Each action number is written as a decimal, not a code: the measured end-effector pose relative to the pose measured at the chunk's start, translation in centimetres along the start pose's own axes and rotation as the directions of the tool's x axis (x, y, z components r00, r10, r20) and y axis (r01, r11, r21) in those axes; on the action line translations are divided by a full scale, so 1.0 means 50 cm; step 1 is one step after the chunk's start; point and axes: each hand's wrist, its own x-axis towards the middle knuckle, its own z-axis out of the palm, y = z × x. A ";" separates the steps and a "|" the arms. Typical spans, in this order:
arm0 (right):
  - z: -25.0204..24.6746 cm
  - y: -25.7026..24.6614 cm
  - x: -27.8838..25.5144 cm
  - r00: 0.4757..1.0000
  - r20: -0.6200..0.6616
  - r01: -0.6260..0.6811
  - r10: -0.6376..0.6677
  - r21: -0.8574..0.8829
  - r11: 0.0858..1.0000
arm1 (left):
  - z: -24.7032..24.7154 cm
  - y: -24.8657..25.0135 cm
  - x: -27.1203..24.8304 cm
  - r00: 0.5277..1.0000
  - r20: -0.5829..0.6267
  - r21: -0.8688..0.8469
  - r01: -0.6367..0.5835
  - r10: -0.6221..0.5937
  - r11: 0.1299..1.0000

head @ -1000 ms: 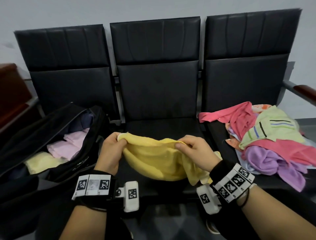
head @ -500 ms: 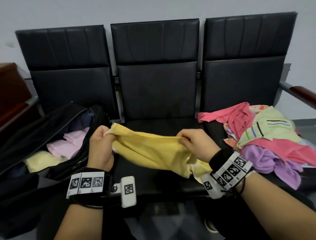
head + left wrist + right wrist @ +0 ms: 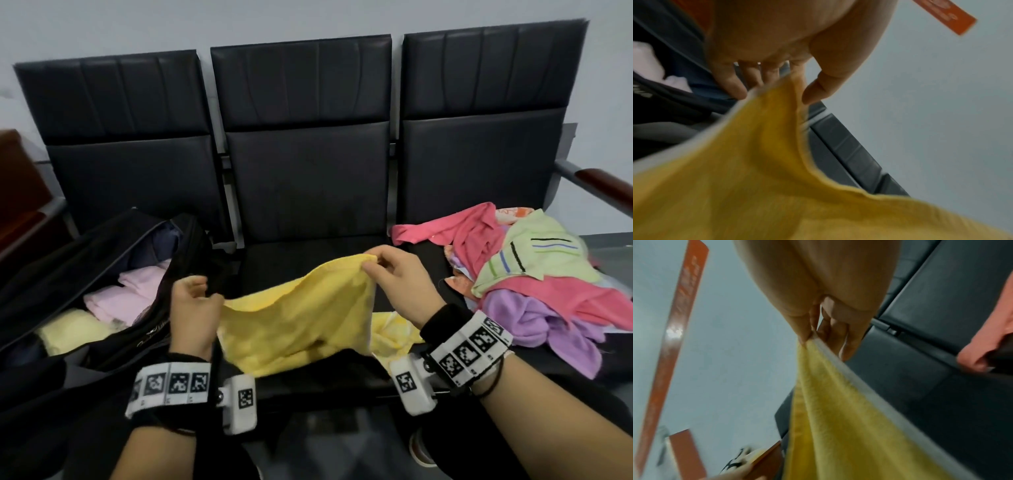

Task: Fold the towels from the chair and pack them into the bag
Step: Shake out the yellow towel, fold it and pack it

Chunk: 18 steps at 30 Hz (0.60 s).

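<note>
A yellow towel (image 3: 301,318) hangs spread between my two hands over the middle chair seat (image 3: 308,253). My right hand (image 3: 371,262) pinches its upper edge between thumb and fingers and holds that corner highest; the right wrist view shows the pinch (image 3: 809,337) on the towel (image 3: 838,426). My left hand (image 3: 212,296) holds the other end lower, beside the bag; in the left wrist view the towel (image 3: 777,178) runs up between thumb and fingers (image 3: 793,87) in a loose hold. The open black bag (image 3: 154,325) lies on the left seat with a folded pink towel (image 3: 130,294) and a pale yellow one (image 3: 72,332) inside.
A heap of unfolded towels (image 3: 548,284), pink, purple and pale green, covers the right seat. Three black chair backs (image 3: 308,154) stand against the wall. A wooden armrest (image 3: 603,185) juts out at the far right.
My right hand has lifted its end of the yellow towel, while my left hand has dropped lower and come inward. The towel now hangs as a slanted sheet instead of a stretched band.
</note>
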 end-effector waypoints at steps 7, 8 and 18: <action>0.101 -0.058 -0.012 0.973 0.219 0.065 -0.071 0.031 0.997 | 0.090 0.087 -0.114 0.761 0.572 -0.118 -0.293 0.306 0.949; 0.109 -0.057 -0.016 0.970 0.233 0.065 -0.069 0.027 0.998 | 0.095 0.089 -0.118 0.736 0.600 -0.106 -0.313 0.312 0.944; 0.119 -0.007 -0.053 0.935 0.352 0.044 -0.036 -0.014 0.999 | 0.081 0.063 -0.106 0.791 0.452 0.028 -0.475 0.413 0.880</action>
